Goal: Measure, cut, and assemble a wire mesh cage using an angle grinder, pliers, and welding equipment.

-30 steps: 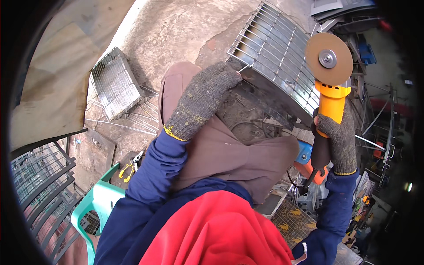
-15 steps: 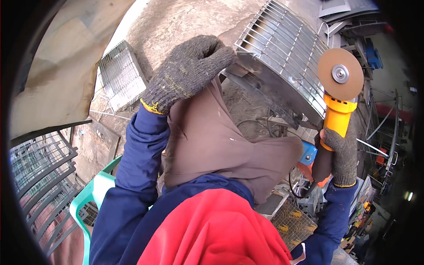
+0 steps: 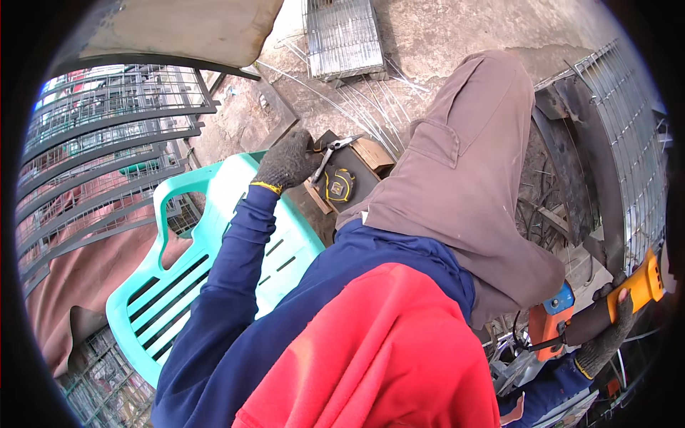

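My left hand (image 3: 287, 162), in a dark knit glove with a yellow cuff, has its fingers curled inward beside silver pliers (image 3: 332, 148). The pliers lie on a small dark-topped wooden stand (image 3: 364, 175), next to a black and yellow tape measure (image 3: 340, 184). Whatever those fingers close on is hidden. Out at the far right, my gloved right hand (image 3: 612, 334) grips a yellow angle grinder (image 3: 637, 285) by its body. The grinder's disc is out of sight. Left of the grinder, a wire mesh cage with metal sides (image 3: 628, 135) stands tilted.
A turquoise plastic chair (image 3: 235, 192) is at my left. Dark metal slats and mesh panels (image 3: 107, 171) are stacked beyond it. Another mesh piece (image 3: 342, 39) and loose wires (image 3: 367, 107) lie on the concrete. Near my right knee is an orange and blue machine (image 3: 551, 321).
My view has swung left. My left hand has moved from the cage's edge to the pliers on the stand. The grinder, still in my right hand, has shifted toward the right rim.
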`<state>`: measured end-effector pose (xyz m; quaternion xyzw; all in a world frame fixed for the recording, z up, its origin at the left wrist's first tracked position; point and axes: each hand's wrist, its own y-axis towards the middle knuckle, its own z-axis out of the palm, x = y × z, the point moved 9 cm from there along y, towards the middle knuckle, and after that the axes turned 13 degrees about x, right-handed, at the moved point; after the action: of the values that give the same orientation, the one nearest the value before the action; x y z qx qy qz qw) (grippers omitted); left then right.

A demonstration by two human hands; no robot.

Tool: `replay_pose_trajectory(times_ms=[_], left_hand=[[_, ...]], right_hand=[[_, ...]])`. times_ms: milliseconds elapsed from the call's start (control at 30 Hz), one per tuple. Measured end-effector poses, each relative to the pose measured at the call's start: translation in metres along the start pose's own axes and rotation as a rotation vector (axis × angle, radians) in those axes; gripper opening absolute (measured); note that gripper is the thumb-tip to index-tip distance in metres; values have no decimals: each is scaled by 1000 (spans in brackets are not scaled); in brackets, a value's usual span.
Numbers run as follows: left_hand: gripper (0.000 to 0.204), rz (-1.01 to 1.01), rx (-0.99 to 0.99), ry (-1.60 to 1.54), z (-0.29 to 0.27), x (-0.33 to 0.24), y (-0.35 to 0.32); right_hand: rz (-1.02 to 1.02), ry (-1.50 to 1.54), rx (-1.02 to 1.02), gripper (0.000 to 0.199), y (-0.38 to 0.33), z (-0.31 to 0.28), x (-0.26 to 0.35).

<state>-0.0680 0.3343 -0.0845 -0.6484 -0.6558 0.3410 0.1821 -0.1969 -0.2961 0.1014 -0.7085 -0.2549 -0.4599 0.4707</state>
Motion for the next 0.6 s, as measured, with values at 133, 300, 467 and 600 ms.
replay_pose_trajectory(times_ms=[133, 300, 467, 600], left_hand=[[36, 17, -158, -147, 36, 34, -7], [44, 67, 11, -31, 47, 18, 10], [64, 71, 27, -175, 53, 41, 4], [74, 158, -153, -272, 41, 30, -2]], right_hand=[[-29, -3, 12, 44, -13, -4, 3], [-80, 2, 40, 46, -28, -17, -3], [-122, -8, -38, 48, -29, -10, -11], [-88, 6, -68, 45, -40, -2, -11]])
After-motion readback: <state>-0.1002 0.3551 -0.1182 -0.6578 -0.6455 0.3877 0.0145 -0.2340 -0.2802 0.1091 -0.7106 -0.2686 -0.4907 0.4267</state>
